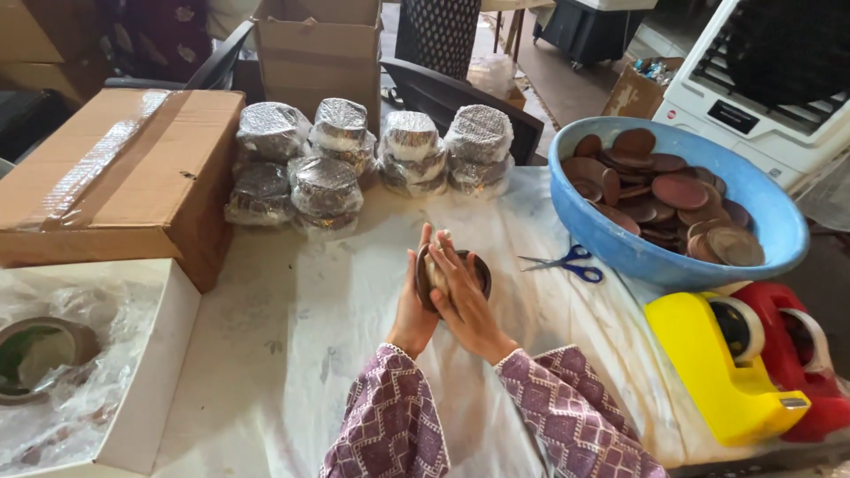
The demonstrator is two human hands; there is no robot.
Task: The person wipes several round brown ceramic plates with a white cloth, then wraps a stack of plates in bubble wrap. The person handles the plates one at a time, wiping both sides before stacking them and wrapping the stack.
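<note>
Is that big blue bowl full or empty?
Partly full. The blue bowl holds a heap of brown discs piled toward its far side, while the near inner wall shows bare.

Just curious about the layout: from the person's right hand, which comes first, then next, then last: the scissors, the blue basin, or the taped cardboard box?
From the right hand:
1. Blue-handled scissors, just to its right on the table.
2. Blue basin of brown discs, farther right.
3. Taped cardboard box, far off on the left side.

Cloth-covered table (292, 354), dark chairs (460, 93)
</note>
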